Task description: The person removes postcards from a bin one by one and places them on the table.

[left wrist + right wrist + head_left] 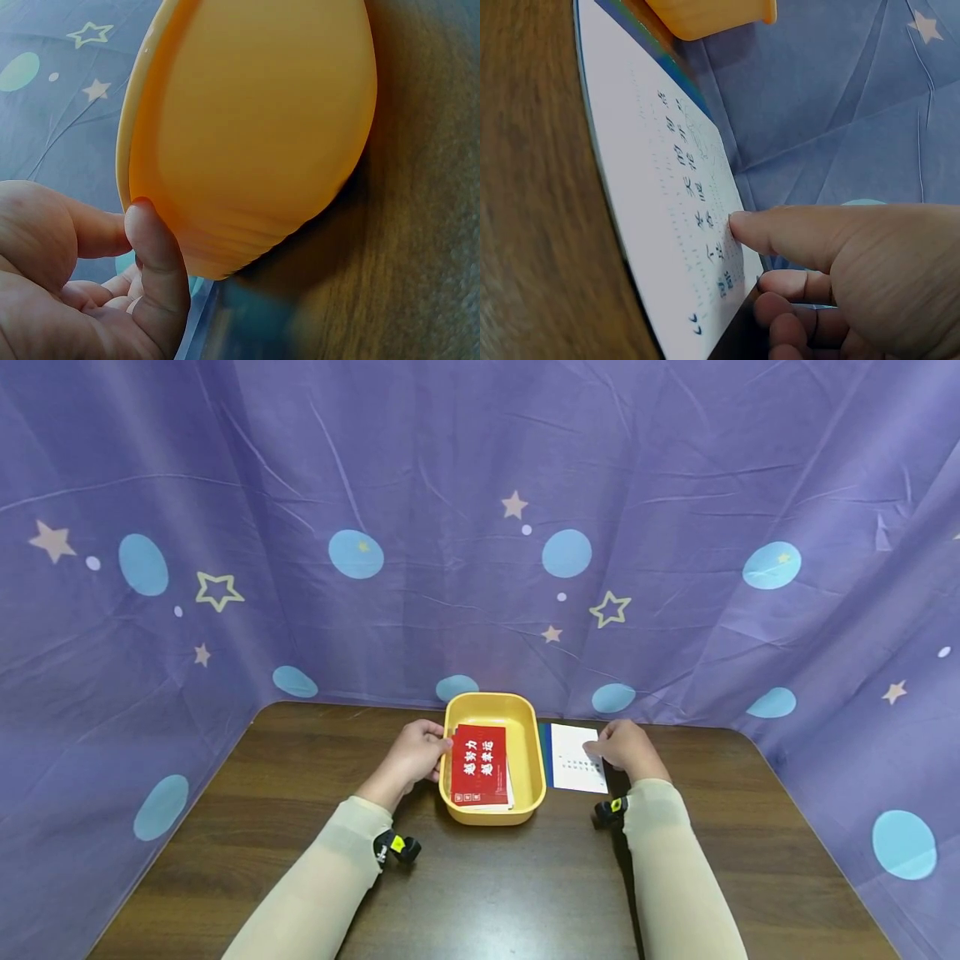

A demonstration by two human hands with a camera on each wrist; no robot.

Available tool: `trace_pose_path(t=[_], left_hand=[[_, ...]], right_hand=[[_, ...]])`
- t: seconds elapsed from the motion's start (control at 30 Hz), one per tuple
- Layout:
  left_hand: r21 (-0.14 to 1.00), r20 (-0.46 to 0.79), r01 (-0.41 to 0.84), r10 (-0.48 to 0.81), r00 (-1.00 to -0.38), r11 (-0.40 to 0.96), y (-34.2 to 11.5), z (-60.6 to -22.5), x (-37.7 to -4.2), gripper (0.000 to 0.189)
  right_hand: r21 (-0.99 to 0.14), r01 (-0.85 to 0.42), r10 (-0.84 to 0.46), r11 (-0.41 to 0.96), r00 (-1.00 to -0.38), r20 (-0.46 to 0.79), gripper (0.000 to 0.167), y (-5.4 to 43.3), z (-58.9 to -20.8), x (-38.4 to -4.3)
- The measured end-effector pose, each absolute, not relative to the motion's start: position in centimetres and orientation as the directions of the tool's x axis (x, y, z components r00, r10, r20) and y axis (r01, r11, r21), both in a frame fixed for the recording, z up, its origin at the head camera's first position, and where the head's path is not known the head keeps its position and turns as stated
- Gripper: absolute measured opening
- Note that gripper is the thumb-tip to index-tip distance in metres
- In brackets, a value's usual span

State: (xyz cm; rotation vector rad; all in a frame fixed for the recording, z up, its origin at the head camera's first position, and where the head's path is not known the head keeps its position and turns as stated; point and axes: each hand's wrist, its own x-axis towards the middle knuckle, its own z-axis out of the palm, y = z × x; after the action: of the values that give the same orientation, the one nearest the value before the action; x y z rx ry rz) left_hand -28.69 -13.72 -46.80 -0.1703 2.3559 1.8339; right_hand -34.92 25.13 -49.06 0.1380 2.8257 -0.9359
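A yellow plastic basin [491,818] stands on the table, and my left hand [415,752] pinches its left rim between thumb and finger. In the left wrist view the thumb [154,247] lies against the basin's outer wall [255,135]. Inside the basin lies a red notebook [480,768] with white lettering, a white edge showing beneath it. To the basin's right is a white-covered notebook [573,756] with dark printed characters and a blue-green left edge. My right hand [630,750] holds its right edge, thumb on the cover [652,172] and the other fingers curled at the edge.
The brown wooden table [315,860] meets a purple curtain [450,527] with stars and blue dots at the back and sides. A black strap with a small camera sits on each wrist. The basin's rear end is close to the curtain.
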Motion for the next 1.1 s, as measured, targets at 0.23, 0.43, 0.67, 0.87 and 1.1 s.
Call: trace_pose_path(t=[0.23, 0.43, 0.67, 0.87, 1.1], left_hand=[[0.952, -0.192, -0.186, 0.0, -0.981, 0.243, -13.7, -46.9, -28.8, 0.035], [0.952, -0.191, -0.184, 0.003, -0.982, 0.245, -13.7, -46.9, -28.9, 0.036], [0.961, -0.177, -0.17, 0.013, -0.984, 0.218, -13.8, -46.9, -29.0, 0.035], [0.965, -0.166, -0.16, 0.012, -0.986, 0.208, -13.9, -46.9, -29.1, 0.033], [0.959, -0.186, -0.178, 0.017, -0.982, 0.219, -13.9, -46.8, -28.9, 0.033]], right_hand=[[-0.597, 0.14, 0.03, 0.79, -0.981, -0.191, 0.035, 25.3, -48.9, -34.8], [-0.618, 0.162, 0.035, 0.77, -0.976, -0.213, 0.035, 25.9, -48.7, -34.8], [-0.655, 0.078, -0.025, 0.751, -0.989, -0.146, 0.037, 25.0, -47.2, -35.0], [-0.675, 0.006, -0.052, 0.738, -0.996, -0.066, 0.033, 23.5, -44.1, -34.1], [-0.701, -0.058, -0.115, 0.711, -0.993, -0.034, 0.032, 21.3, -41.0, -32.5]])
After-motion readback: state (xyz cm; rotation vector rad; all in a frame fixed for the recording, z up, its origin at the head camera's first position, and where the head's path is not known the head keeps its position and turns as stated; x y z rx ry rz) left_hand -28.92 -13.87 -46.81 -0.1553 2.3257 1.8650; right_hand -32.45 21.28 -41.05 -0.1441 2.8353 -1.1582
